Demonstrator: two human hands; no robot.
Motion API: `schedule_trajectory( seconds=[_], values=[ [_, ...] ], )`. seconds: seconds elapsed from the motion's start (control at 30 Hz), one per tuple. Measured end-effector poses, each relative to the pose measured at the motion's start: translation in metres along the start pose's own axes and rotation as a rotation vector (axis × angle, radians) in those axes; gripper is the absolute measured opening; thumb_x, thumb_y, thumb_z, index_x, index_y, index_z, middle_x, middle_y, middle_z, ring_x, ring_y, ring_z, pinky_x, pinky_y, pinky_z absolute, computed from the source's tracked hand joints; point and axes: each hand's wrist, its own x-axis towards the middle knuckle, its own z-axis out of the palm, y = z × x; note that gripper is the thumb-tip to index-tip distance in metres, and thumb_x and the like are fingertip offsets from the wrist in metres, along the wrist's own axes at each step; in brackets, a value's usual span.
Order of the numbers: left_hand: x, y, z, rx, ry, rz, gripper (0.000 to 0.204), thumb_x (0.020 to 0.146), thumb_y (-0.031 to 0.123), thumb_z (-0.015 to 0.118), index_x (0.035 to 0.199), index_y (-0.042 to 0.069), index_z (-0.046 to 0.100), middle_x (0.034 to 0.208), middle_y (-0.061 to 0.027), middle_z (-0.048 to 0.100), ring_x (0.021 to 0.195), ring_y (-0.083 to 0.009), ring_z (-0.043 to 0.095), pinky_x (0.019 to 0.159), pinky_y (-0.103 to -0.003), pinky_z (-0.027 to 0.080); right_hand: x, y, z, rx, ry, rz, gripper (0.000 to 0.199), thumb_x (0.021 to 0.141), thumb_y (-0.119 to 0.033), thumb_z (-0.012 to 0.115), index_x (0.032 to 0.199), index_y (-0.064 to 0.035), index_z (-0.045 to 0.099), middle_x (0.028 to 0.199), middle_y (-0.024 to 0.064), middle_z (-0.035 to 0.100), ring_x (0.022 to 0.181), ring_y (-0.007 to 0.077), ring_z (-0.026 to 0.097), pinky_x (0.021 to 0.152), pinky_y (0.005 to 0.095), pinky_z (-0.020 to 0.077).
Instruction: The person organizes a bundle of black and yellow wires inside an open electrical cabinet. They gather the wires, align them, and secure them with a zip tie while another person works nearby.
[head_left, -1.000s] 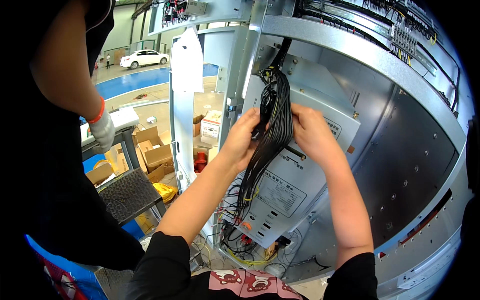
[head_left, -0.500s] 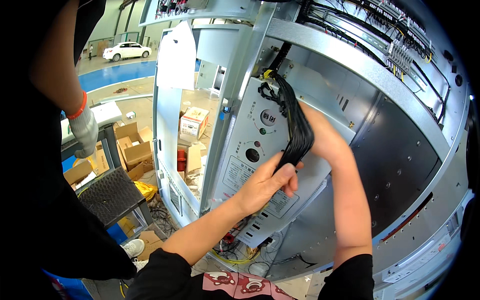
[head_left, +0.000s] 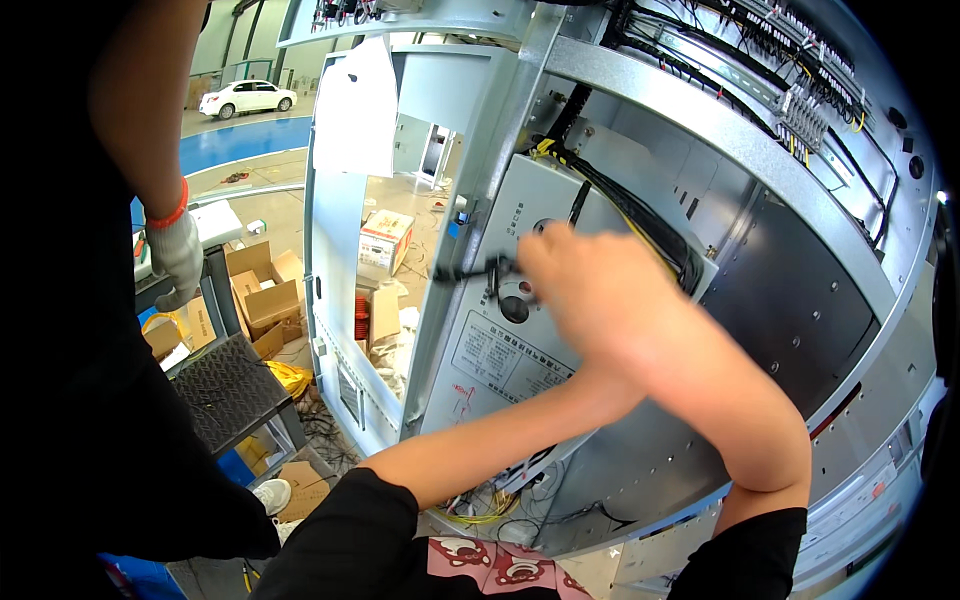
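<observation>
My right hand [head_left: 580, 285] is closed at the front of a light grey metal unit [head_left: 500, 400], blurred by motion. From its fingers a short black cable [head_left: 470, 272] with dark fittings sticks out leftward; the fittings are too smeared to name. My left forearm [head_left: 500, 430] passes beneath the right one, and the left hand is hidden behind the right wrist. A thick bundle of black wires [head_left: 640, 208], with a yellow wire along it, runs over the unit's top edge and down its right side. Round dark openings and a printed label show on the unit's face.
The cabinet's open door frame [head_left: 335, 250] stands on the left, a white sheet [head_left: 355, 110] hanging on it. Further left are a person's gloved hand [head_left: 177, 260], a dark step [head_left: 230, 390] and cardboard boxes [head_left: 265, 290]. A metal crossbar [head_left: 680, 90] spans above, below wired terminals.
The wire bundle has shifted from the unit's front to its right side. My right hand has moved left and forward across my left arm, and the black cable now points left.
</observation>
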Motion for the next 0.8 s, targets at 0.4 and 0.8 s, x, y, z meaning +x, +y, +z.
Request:
schedule_trajectory(
  seconds=[0.4, 0.8],
  values=[
    [0.077, 0.05, 0.004, -0.551, 0.116, 0.078, 0.023, 0.101, 0.022, 0.047, 0.106, 0.0, 0.046, 0.073, -0.0061, 0.053, 0.064, -0.0153, 0.052, 0.058, -0.034, 0.044, -0.071, 0.04, -0.06, 0.378, 0.728, 0.267, 0.02, 0.087, -0.007, 0.059, 0.105, -0.0049, 0.066, 0.098, 0.0069, 0.068, 0.092, 0.0186, 0.065, 0.085, 0.0313, 0.0501],
    [0.108, 0.098, -0.016, -1.033, 0.044, -0.227, 0.014, 0.101, 0.017, 0.042, 0.094, 0.005, 0.04, 0.072, -0.0013, 0.044, 0.05, -0.0068, 0.035, 0.045, -0.026, 0.032, 0.047, 0.153, 0.087, 1.216, 0.384, 0.53, 0.02, 0.093, -0.018, 0.048, 0.103, -0.0058, 0.06, 0.093, 0.0031, 0.061, 0.081, 0.0108, 0.058, 0.074, 0.0266, 0.0473]
  ],
)
